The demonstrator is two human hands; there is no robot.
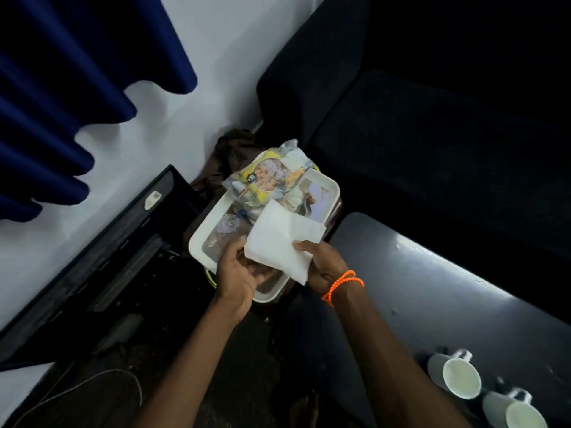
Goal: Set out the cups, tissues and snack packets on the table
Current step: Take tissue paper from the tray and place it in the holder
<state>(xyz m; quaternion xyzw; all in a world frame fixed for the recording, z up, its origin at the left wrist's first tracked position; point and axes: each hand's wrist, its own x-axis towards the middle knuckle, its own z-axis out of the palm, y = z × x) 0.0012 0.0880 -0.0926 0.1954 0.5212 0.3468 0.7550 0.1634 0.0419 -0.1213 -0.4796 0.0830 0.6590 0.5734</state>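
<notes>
Tissues [279, 239] are the step in hand now. Both hands hold the white stack in the middle of the frame, just above the tray [197, 242]. The left hand [238, 273] cups the near left edge, with its fingers [262, 274] curled under the stack. The right hand [324, 267] pinches the near right edge between thumb and fingers. An orange bead band [341, 285] sits on that wrist.

The tissues are thin, soft, square sheets, folded flat. They look floppy, so I think they will bend or slip apart if held by one corner only.

The tray is white plastic with round corners and a raised rim. A picture is printed on its floor. Snack packets [268, 177] lie on its far end, a little above the middle of the frame. They are shiny, crinkly bags with yellow print.

Two cups [457, 376] already stand on the dark, smooth counter [432, 288], at the lower right of the frame. They are pale mugs with handles, and they look hard and glossy.

So the cups seem done, and the tissues and packets are left. The next move, I think, is to carry the stack to the right and lay it flat on the counter, near the cups. It needs a gentle, even hold so no sheet falls.
</notes>
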